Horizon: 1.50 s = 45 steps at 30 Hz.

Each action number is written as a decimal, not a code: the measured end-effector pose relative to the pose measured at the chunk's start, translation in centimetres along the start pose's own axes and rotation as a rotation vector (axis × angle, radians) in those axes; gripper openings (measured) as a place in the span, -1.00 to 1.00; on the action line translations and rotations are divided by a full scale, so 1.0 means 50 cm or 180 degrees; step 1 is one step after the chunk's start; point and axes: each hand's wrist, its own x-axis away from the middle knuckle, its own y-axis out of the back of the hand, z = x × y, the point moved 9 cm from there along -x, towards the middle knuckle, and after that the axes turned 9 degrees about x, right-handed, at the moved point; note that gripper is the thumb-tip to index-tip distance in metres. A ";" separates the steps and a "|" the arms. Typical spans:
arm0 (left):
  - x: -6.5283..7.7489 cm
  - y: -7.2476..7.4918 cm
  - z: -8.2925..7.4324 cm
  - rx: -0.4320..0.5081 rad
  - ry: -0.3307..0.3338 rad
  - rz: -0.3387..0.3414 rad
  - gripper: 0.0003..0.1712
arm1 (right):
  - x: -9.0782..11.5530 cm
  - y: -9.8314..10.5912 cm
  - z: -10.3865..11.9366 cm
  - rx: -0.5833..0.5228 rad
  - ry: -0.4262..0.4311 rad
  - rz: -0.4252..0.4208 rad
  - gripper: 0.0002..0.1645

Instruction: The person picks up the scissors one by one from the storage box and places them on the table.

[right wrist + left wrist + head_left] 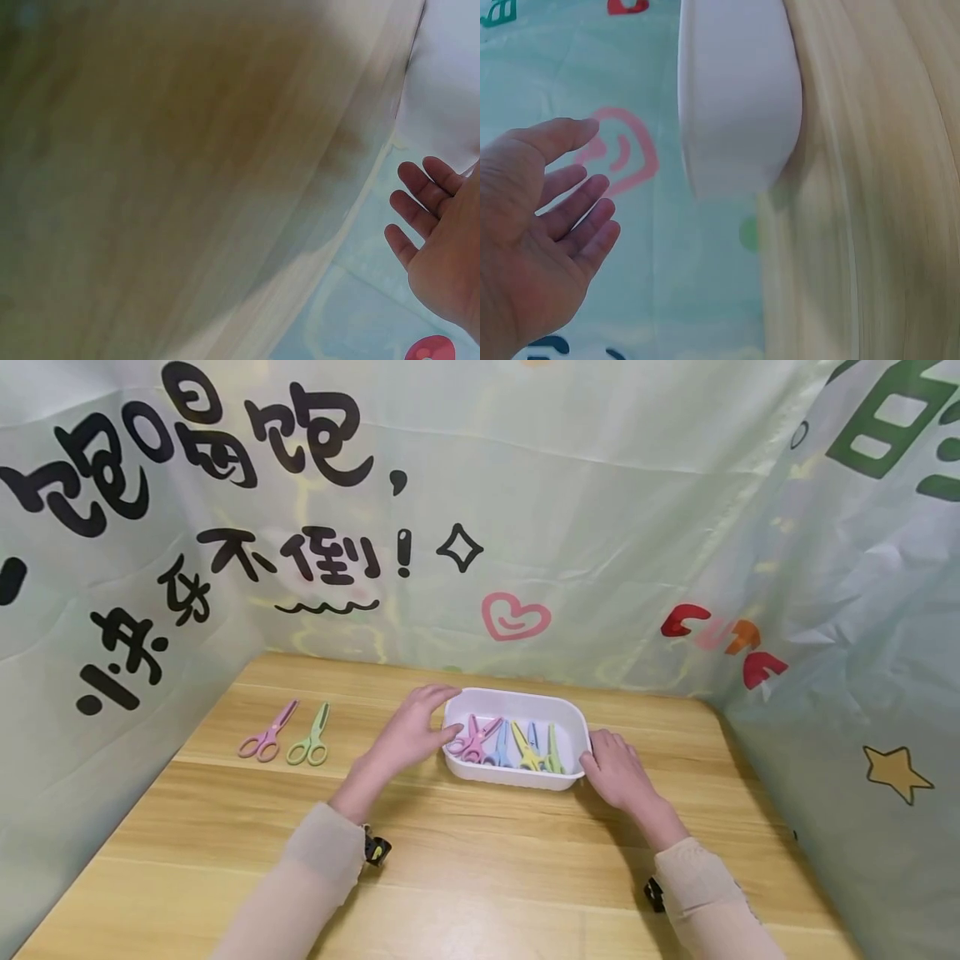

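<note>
A white plastic box (517, 777) stands on the table with several small scissors inside: pink scissors (475, 742), blue scissors (500, 750), yellow scissors (527, 752) and green scissors (555, 752) among them. My left hand (412, 727) is at the box's left end, fingers loosely spread and thumb over the rim in the head view. In the left wrist view that hand (547, 217) shows a bare palm, holding nothing. At the right end is my right hand (618, 768), its thumb by the near corner. Relaxed fingers (420, 214) lie beside the box wall; the right thumb is hidden in the right wrist view.
Pink scissors (268, 732) and green scissors (310, 739) lie side by side on the wooden table (465, 868), left of the box. A pale printed cloth (600, 543) hangs behind the table and along both sides.
</note>
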 end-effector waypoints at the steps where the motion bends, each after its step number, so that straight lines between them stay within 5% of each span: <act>1: -0.003 -0.009 -0.004 0.0013 -0.0024 0.0042 -0.27 | 0.000 0.000 0.000 -0.0005 0.0003 0.0007 -0.57; 12: -0.027 -0.102 -0.047 0.0146 -0.0324 0.0444 -0.33 | -0.005 -0.005 0.002 -0.0001 -0.0020 0.0033 -0.55; 35: -0.087 -0.267 -0.044 0.0695 -0.0042 0.1045 -0.33 | -0.005 -0.005 -0.002 -0.0015 0.0000 -0.0021 -0.56; 45: -0.110 -0.312 -0.047 0.0709 0.0016 0.1217 -0.34 | -0.003 -0.001 -0.001 0.0020 0.0021 -0.0028 -0.59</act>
